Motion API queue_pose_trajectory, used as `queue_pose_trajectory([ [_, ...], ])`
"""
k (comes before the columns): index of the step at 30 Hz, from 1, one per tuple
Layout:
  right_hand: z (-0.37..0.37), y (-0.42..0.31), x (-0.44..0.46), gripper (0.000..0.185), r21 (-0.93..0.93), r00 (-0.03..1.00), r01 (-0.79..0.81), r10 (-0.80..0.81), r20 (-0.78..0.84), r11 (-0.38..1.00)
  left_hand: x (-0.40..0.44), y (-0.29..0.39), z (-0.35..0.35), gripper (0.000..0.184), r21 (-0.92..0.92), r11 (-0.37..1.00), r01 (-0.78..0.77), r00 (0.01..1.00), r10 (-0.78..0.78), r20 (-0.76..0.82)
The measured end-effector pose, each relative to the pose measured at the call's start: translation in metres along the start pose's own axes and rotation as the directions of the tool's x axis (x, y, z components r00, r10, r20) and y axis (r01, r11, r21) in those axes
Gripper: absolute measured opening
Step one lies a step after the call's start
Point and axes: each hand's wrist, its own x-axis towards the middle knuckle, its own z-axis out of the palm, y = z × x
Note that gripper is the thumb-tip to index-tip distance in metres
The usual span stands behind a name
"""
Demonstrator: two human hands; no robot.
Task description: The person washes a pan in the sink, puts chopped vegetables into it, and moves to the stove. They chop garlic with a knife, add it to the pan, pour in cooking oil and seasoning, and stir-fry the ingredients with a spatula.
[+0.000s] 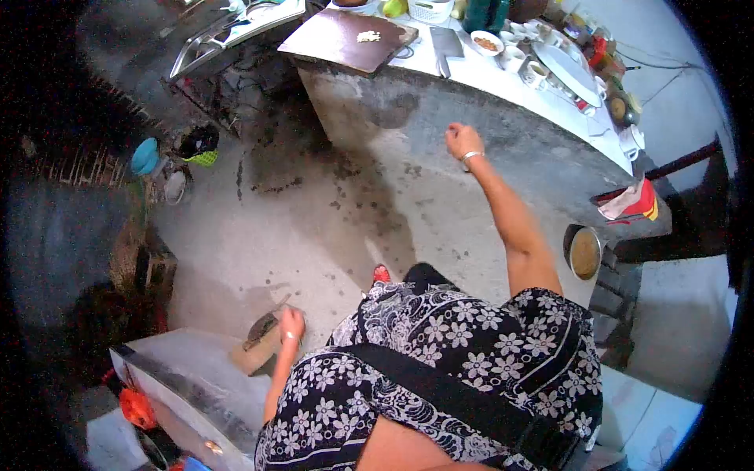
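At far left, a blue basin (145, 156) sits near a green basket (203, 158). Lower down, a tan block (253, 355) with a dark patch lies right beside my left hand (291, 323); my fingers look bent there, but I can't tell whether they grip it. Up on the counter (503, 82), my board (338, 35) bears chopped white bits (367, 36), with a cleaver (444, 47) just to its right. My right hand (463, 141) hangs before the counter's grey side, fingers curled in narrow. Farther right is a round pan (585, 253).
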Motion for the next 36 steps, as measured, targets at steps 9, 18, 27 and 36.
queue_pose_trajectory([
  [9, 0.016, 0.005, 0.152, 0.037, -0.183, 0.979, -0.079, 0.042, -0.197, 0.98, 0.217, 0.3, -0.133, 0.015, -0.379, 0.749, -0.544, 0.838, 0.465, -0.284],
  [18, 0.061, -0.006, 0.508, 0.059, -0.309, 0.973, -0.198, 0.224, 0.05, 0.93, 0.511, 0.625, -0.173, 0.016, -0.435, 0.703, -0.563, 0.823, 0.526, -0.215],
  [27, 0.043, -0.044, 0.498, 0.029, -0.334, 0.997, -0.02, 0.043, 0.063, 0.942, 0.502, 0.608, -0.177, 0.017, -0.449, 0.743, -0.496, 0.867, 0.402, -0.294],
  [36, 0.055, -0.143, 0.533, 0.023, 0.726, 0.877, -0.457, 0.395, 0.273, 0.514, 0.769, 0.74, -0.212, 0.023, -0.317, 0.573, -0.756, 0.655, 0.67, -0.349],
])
